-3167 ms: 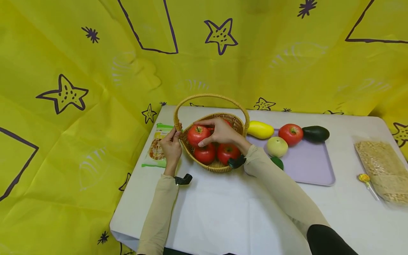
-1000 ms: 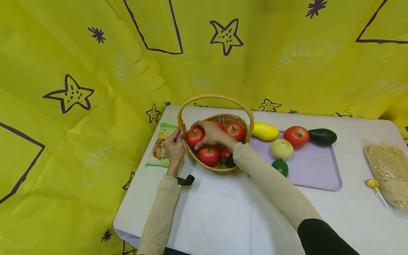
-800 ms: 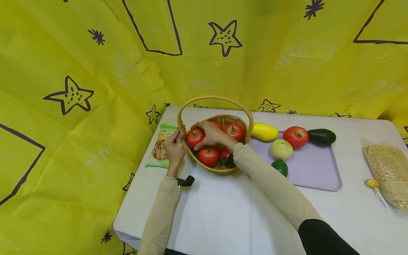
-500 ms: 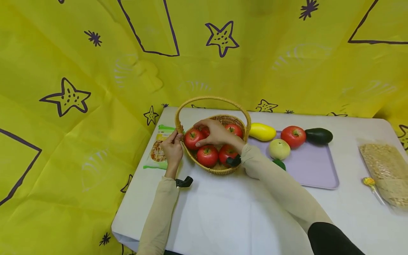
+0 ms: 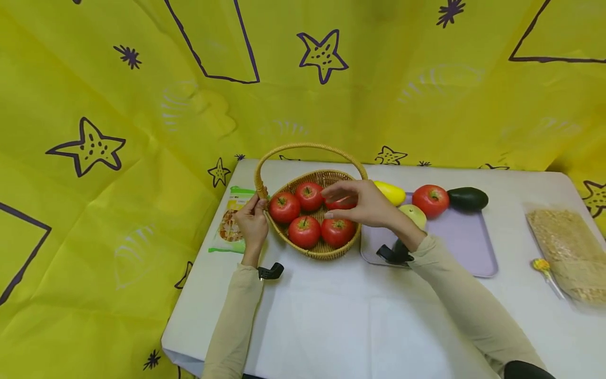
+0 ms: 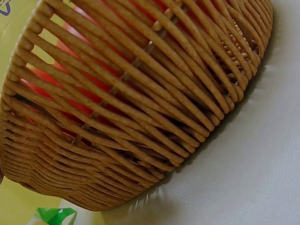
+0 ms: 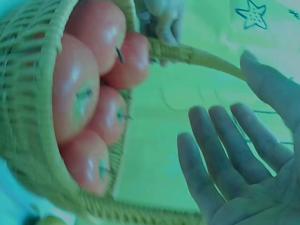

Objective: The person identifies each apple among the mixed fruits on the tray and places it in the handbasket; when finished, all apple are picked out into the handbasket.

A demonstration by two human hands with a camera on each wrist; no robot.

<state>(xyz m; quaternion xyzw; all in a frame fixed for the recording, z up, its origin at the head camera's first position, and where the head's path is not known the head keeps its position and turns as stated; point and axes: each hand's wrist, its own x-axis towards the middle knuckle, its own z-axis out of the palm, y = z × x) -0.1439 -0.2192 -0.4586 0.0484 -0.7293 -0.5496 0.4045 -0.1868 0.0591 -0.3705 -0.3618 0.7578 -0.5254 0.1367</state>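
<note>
A wicker basket (image 5: 319,255) with a tall arched handle (image 5: 310,146) stands on the white table. In it lie several red apples; one apple (image 5: 284,207) sits at the left end, and another apple (image 5: 338,231) at the front right. My left hand (image 5: 253,223) grips the left rim where the handle joins. Over the basket's right side my right hand (image 5: 371,205) hovers, fingers spread and holding nothing, partly covering one apple. The right wrist view shows the right palm (image 7: 253,197) apart from the apples (image 7: 77,89). Basket weave (image 6: 140,93) fills the left wrist view.
A lilac tray (image 5: 459,252) to the right bears a yellow fruit (image 5: 390,192), a pale round fruit (image 5: 414,216), a red fruit (image 5: 430,201) and a dark green one (image 5: 467,199). Packets (image 5: 230,226) and oats (image 5: 565,252) flank them; a lollipop (image 5: 541,265) lies right.
My right hand has set its apple down at the basket's left end, let go and drawn back to the right. My left hand keeps its grip on the basket.
</note>
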